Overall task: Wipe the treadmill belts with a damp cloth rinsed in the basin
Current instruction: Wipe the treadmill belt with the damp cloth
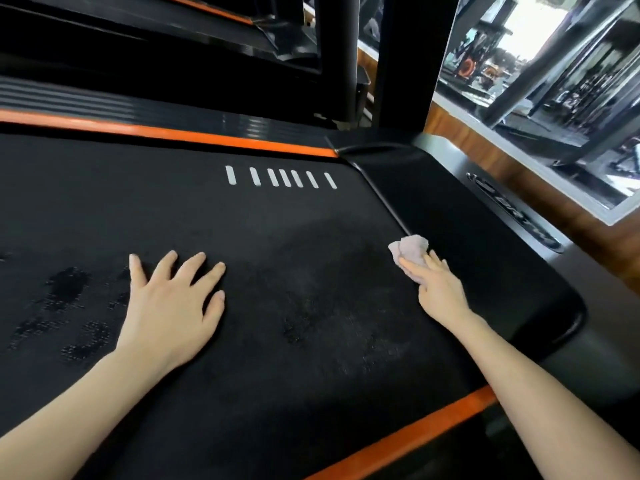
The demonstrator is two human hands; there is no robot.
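Black belt (277, 271) fills the view, with wet patches. Left hand (169, 306) lies flat on it, fingers spread apart. Right hand (438, 289) presses a pink cloth (410, 249) down; the cloth sticks out past its fingertips (407, 264), by the belt's edge.

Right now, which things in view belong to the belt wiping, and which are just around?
Job:
belt
cloth, under the right hand
left hand, flat on the belt

Just around:
second treadmill
orange side strips
motor cover
mirror

No basin in view.
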